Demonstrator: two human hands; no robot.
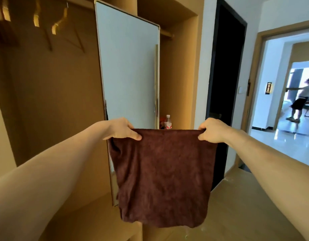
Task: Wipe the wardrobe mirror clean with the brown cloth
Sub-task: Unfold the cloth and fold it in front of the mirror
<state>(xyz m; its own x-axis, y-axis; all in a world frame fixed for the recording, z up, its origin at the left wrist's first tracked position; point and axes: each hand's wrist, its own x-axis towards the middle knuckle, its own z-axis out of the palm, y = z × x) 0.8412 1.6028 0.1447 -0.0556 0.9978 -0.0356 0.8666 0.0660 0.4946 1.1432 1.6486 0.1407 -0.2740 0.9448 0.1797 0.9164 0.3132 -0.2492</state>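
Left hand [123, 129] and right hand [212, 130] each pinch a top corner of the brown cloth [163, 178], hanging before the upright mirror [129, 70], nearer the left hand.

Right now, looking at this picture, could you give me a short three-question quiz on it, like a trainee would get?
1. True or false: only the left hand holds the brown cloth.
2. How does the cloth hang? A) spread open below both hands B) bunched into a ball C) draped over the top of the mirror
3. In one word, what stands just right of the mirror's edge, above the cloth's top edge?
Key: 1. False: the right hand pinches the other top corner. 2. A. 3. A bottle.
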